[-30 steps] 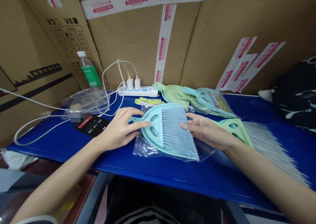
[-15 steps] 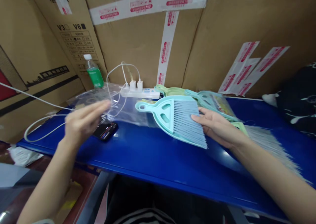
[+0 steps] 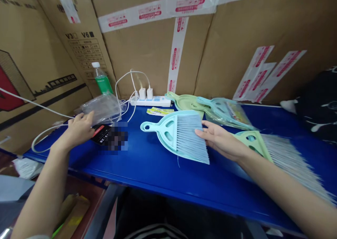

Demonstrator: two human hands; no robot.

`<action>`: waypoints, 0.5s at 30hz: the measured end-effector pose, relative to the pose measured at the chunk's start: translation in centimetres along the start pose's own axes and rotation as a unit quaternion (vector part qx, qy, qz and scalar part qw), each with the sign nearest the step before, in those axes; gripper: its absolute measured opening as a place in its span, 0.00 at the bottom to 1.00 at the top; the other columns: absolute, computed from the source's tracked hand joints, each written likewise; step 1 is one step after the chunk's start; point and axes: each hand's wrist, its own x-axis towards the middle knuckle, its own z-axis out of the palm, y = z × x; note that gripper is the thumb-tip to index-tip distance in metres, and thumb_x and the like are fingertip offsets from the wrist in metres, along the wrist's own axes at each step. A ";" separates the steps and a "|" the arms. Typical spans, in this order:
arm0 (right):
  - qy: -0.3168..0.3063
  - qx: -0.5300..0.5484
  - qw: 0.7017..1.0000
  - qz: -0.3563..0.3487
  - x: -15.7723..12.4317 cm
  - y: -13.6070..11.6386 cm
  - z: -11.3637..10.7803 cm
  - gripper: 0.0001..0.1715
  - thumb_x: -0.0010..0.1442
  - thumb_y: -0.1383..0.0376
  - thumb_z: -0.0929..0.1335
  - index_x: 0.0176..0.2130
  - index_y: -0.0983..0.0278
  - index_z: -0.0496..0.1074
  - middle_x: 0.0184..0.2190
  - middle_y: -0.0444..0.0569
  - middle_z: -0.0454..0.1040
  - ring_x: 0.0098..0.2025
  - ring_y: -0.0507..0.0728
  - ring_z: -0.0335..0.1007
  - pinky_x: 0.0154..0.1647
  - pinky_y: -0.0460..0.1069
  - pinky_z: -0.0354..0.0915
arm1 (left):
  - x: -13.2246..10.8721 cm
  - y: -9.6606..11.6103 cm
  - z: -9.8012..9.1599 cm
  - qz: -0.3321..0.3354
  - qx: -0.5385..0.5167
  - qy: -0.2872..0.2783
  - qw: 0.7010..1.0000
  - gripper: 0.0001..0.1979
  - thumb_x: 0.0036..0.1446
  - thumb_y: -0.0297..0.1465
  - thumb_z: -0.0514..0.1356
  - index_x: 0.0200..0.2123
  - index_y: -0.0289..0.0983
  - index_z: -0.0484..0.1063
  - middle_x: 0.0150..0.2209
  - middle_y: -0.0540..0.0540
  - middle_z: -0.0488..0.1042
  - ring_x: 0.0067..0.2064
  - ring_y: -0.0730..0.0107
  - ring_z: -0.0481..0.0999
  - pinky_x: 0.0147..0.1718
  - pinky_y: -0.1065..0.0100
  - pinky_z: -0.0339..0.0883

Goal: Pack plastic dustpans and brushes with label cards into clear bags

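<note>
My right hand (image 3: pixel 219 139) pinches the right edge of a light blue dustpan and brush set (image 3: pixel 168 132), thumb on the bristles and fingers behind. The brush (image 3: pixel 191 135) lies nested in the pan, handles pointing left. At the left, my left hand (image 3: pixel 80 128) is open, palm down, its fingers loosely bent beside a crumpled clear plastic bag (image 3: pixel 101 107); I cannot tell whether they touch it. Just right of that hand lies a phone (image 3: pixel 101 135), partly blurred out. Under my right forearm are a green brush (image 3: pixel 252 142) and its pale bristles.
Behind stand a power strip (image 3: pixel 163 101) with white chargers and cables, a green-labelled bottle (image 3: pixel 103 83), and yellow-green packets (image 3: pixel 159 111). A green dustpan (image 3: pixel 184 100) and a bagged blue dustpan set (image 3: pixel 223 109) lie at the back. Cardboard (image 3: pixel 147 53) walls the blue table (image 3: pixel 147 168).
My left hand has moved left and lower. The plastic bag has shifted left and bunched up, baring the packets. The blue set has moved slightly left and down in my right hand.
</note>
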 end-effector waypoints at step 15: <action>0.007 -0.133 0.991 -0.032 -0.1 -0.5 -1.1 0.30 0.57 0.56 0.67 0.56 0.60 0.62 0.39 0.52 0.75 0.36 0.58 0.74 0.39 0.57 0.72 | 5.9 16.0 1.9 0.210 0.012 -0.166 0.963 0.10 0.65 0.34 0.51 0.44 0.34 0.67 0.40 0.43 0.74 0.41 0.63 0.76 0.40 0.63 0.71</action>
